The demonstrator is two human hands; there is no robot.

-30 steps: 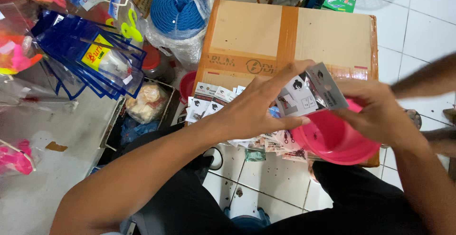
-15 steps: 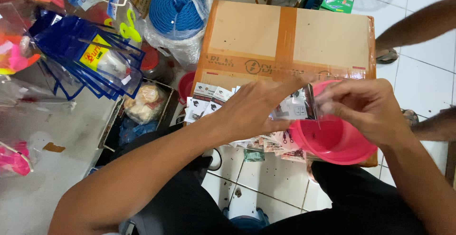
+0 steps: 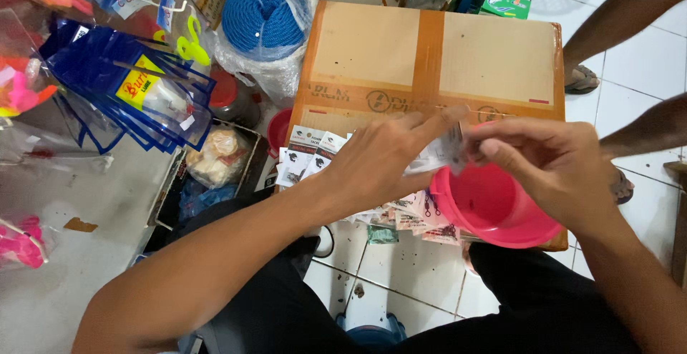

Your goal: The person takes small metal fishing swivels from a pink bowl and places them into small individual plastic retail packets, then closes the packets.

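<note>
Both hands (image 3: 386, 164) (image 3: 551, 164) on, seemingly, a small packet (image 3: 440, 155)

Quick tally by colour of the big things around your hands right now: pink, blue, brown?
Pink bowl: 1
Blue rope coil: 1
Brown cardboard box: 1
Total: 3
Both hands, left hand and right hand, pinch one small packet above the bowl.

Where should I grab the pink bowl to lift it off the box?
Probably by the pink bowl's near rim, from the person's side: it overhangs the cardboard box edge there, while both hands, left hand and right hand, cover the far rim.
</note>
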